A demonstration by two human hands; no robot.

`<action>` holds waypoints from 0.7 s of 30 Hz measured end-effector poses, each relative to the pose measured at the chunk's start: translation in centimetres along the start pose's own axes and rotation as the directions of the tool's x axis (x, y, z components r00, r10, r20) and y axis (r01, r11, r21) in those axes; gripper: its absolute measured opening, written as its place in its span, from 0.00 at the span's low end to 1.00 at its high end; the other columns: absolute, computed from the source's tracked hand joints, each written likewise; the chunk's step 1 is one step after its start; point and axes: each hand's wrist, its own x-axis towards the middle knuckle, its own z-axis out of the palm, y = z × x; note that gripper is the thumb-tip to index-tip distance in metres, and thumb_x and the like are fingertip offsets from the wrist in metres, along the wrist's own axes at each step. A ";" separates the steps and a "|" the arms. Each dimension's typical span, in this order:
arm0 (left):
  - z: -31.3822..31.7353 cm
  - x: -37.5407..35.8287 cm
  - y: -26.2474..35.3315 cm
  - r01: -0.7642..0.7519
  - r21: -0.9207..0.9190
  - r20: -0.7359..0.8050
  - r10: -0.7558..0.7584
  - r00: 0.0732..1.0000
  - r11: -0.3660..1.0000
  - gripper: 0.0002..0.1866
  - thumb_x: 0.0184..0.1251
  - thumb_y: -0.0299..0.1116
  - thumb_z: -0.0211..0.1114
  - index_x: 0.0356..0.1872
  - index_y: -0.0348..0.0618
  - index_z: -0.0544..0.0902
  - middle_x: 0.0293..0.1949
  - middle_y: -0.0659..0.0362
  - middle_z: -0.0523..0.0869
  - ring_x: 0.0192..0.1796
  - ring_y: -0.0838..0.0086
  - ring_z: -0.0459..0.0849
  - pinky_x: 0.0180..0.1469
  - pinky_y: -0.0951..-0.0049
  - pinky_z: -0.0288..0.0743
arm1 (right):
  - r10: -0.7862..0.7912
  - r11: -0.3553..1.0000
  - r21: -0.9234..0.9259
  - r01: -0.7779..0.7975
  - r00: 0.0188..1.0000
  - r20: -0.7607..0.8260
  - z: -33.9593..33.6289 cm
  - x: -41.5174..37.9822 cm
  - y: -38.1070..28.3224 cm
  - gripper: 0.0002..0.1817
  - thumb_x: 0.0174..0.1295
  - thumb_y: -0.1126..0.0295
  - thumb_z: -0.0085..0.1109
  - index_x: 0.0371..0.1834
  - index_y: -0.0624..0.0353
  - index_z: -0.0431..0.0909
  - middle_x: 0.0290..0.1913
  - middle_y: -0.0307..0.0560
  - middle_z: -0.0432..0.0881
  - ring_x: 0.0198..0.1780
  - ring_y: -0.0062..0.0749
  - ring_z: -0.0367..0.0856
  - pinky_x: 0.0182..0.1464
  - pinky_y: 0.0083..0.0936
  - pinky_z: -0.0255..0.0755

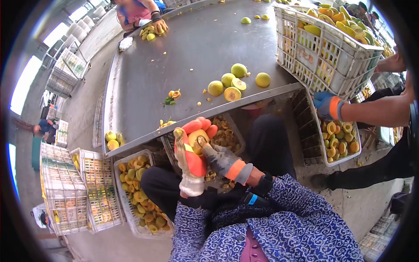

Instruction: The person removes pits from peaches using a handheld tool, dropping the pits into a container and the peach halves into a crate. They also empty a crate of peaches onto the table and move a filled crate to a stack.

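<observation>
My left hand [190,153], in an orange and white glove, is wrapped round a halved yellow fruit [196,140], cut face up with a brown centre. My right hand [223,161], in a grey glove with an orange band, is closed at the fruit's right side, its fingertips at the centre. Whether it grips a tool is hidden. Both hands are over my lap, in front of the metal table [174,70]. Near its front edge lie several green-yellow fruits [215,88] and a cut half [232,94].
Crates of fruit halves stand at my left [144,192] and right [338,139]; a crate of scraps [224,135] is below the table edge. A co-worker's gloved hand [327,105] is at a full white crate [323,48]. Another person [135,13] works across the table.
</observation>
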 end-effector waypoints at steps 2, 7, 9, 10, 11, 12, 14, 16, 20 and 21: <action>0.6 -0.2 1.1 0.103 -0.045 0.065 -0.100 0.993 0.994 0.29 0.82 0.58 0.52 0.51 0.37 0.85 0.54 0.50 0.86 0.56 0.59 0.86 0.59 0.53 0.86 | -0.070 0.997 -0.020 0.069 0.997 -0.019 0.1 0.2 1.1 0.32 0.77 0.41 0.50 0.62 0.63 0.79 0.48 0.50 0.87 0.49 0.33 0.84 0.51 0.32 0.78; -0.6 0.1 2.1 0.234 0.062 -0.023 -0.233 0.972 0.970 0.25 0.82 0.53 0.57 0.52 0.37 0.85 0.54 0.49 0.87 0.56 0.60 0.87 0.58 0.53 0.87 | 0.122 0.992 -0.043 -0.122 0.992 0.008 0.2 -1.5 -2.7 0.33 0.76 0.39 0.50 0.59 0.62 0.80 0.44 0.48 0.86 0.40 0.30 0.82 0.41 0.30 0.75; -1.0 0.2 1.8 0.228 0.066 -0.076 -0.223 0.972 0.971 0.22 0.80 0.49 0.60 0.52 0.37 0.86 0.52 0.49 0.89 0.54 0.60 0.88 0.55 0.53 0.88 | 0.041 0.999 -0.001 -0.041 0.999 -0.031 0.8 -0.8 -1.5 0.33 0.76 0.37 0.49 0.55 0.60 0.81 0.35 0.43 0.84 0.23 0.27 0.77 0.24 0.26 0.70; -1.2 0.2 1.6 0.222 0.044 -0.103 -0.216 0.971 0.974 0.20 0.80 0.47 0.62 0.52 0.37 0.86 0.51 0.50 0.89 0.52 0.60 0.89 0.54 0.53 0.89 | 0.059 0.998 0.003 -0.059 0.998 -0.023 1.0 -0.7 -1.2 0.33 0.76 0.37 0.49 0.55 0.60 0.81 0.34 0.42 0.84 0.23 0.26 0.76 0.23 0.26 0.69; -1.2 0.2 1.4 0.215 0.023 -0.132 -0.211 0.969 0.976 0.19 0.79 0.45 0.64 0.51 0.38 0.86 0.49 0.50 0.90 0.50 0.60 0.90 0.52 0.53 0.90 | 0.079 0.997 0.007 -0.079 0.997 -0.015 1.1 -0.6 -1.1 0.33 0.76 0.37 0.49 0.55 0.59 0.81 0.33 0.42 0.83 0.22 0.26 0.76 0.23 0.25 0.68; -1.0 0.1 1.2 0.192 -0.023 -0.150 -0.193 0.970 0.981 0.16 0.77 0.42 0.66 0.51 0.38 0.87 0.46 0.50 0.90 0.46 0.59 0.91 0.48 0.52 0.91 | 0.097 0.995 0.010 -0.097 0.995 -0.005 1.3 -0.6 -1.0 0.32 0.76 0.37 0.49 0.55 0.59 0.81 0.32 0.41 0.83 0.22 0.26 0.75 0.22 0.25 0.67; -1.3 0.2 1.1 0.184 0.004 -0.140 -0.182 0.973 0.983 0.15 0.77 0.41 0.65 0.50 0.39 0.87 0.46 0.50 0.90 0.46 0.59 0.91 0.48 0.51 0.91 | 0.107 0.993 0.053 -0.109 0.994 0.026 1.2 -0.7 -1.2 0.32 0.77 0.39 0.49 0.56 0.59 0.82 0.35 0.42 0.84 0.27 0.24 0.78 0.29 0.25 0.72; -1.6 0.3 0.8 0.164 0.017 -0.141 -0.160 0.977 0.986 0.13 0.76 0.38 0.65 0.52 0.40 0.86 0.48 0.47 0.90 0.46 0.56 0.91 0.48 0.48 0.91 | 0.101 0.987 0.115 -0.109 0.992 0.070 1.2 -0.4 -0.6 0.31 0.78 0.40 0.48 0.59 0.59 0.81 0.40 0.42 0.85 0.35 0.23 0.80 0.37 0.25 0.76; -1.8 0.0 -0.2 0.037 0.019 -0.143 -0.034 0.989 0.999 0.16 0.73 0.34 0.66 0.57 0.40 0.82 0.51 0.44 0.89 0.49 0.50 0.90 0.49 0.44 0.90 | 0.082 0.994 0.055 -0.090 0.987 0.137 0.3 0.9 0.4 0.29 0.81 0.46 0.49 0.67 0.60 0.79 0.54 0.39 0.85 0.55 0.20 0.77 0.58 0.23 0.74; -2.1 0.0 -0.3 0.014 0.003 -0.120 -0.013 0.993 1.000 0.16 0.73 0.34 0.66 0.57 0.41 0.83 0.52 0.43 0.89 0.50 0.50 0.90 0.49 0.44 0.90 | 0.064 0.993 0.090 -0.078 0.987 0.149 0.5 1.6 1.5 0.28 0.81 0.47 0.49 0.67 0.59 0.79 0.55 0.39 0.85 0.55 0.20 0.77 0.59 0.24 0.74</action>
